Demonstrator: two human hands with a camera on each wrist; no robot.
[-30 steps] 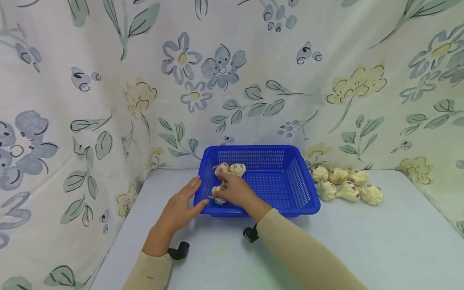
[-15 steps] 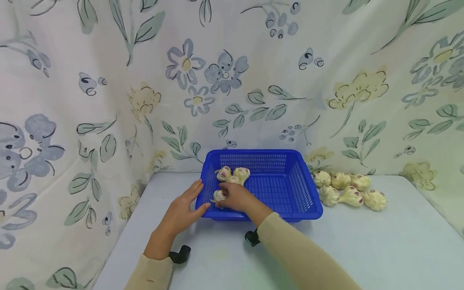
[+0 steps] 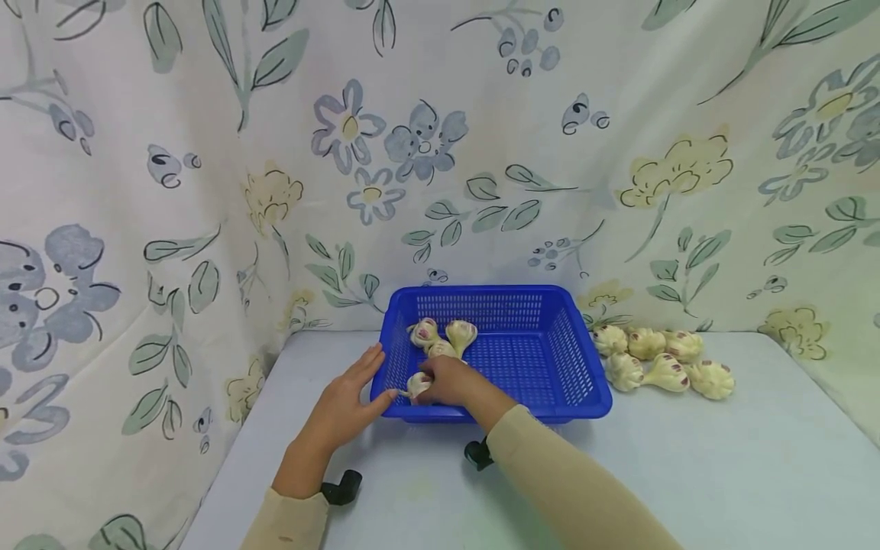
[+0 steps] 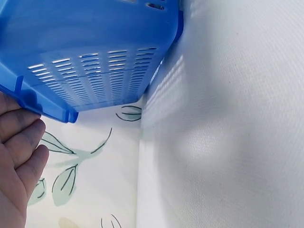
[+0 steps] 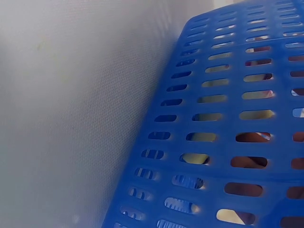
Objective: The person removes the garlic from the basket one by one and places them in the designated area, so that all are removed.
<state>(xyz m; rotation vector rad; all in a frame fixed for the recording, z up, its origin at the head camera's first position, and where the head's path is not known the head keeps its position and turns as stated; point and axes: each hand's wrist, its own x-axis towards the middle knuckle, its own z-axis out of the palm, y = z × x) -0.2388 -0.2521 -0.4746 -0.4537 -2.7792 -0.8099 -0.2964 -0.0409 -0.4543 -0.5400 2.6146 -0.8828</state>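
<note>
In the head view my left hand [image 3: 344,401] rests against the left rim of a blue plastic basket [image 3: 584,359], its fingers fairly straight. The left wrist view has those fingers [image 4: 26,137] touching the basket rim from outside. Reaching into the basket's front left, my right hand [image 3: 450,380] holds a garlic bulb [image 3: 418,384] by its side, the stem pointing left. Behind that lie a purple-streaked garlic bulb [image 3: 424,331], another garlic bulb [image 3: 461,333] and a partly hidden one [image 3: 441,349]. The right wrist view sees only the slotted basket wall [image 5: 213,123], with bulbs and hand glimpsed through it.
Right of the basket, several garlic bulbs [image 3: 665,372] lie in two rows on the white table [image 3: 756,473]. A floral cloth [image 3: 509,114] hangs behind and to the left. Black wrist cameras [image 3: 341,487] sit on both wrists.
Inside the basket, the right hand has shifted slightly toward the front with the garlic bulb, uncovering the bulb behind it. The left hand stays at the rim. The head view has tilted slightly.
</note>
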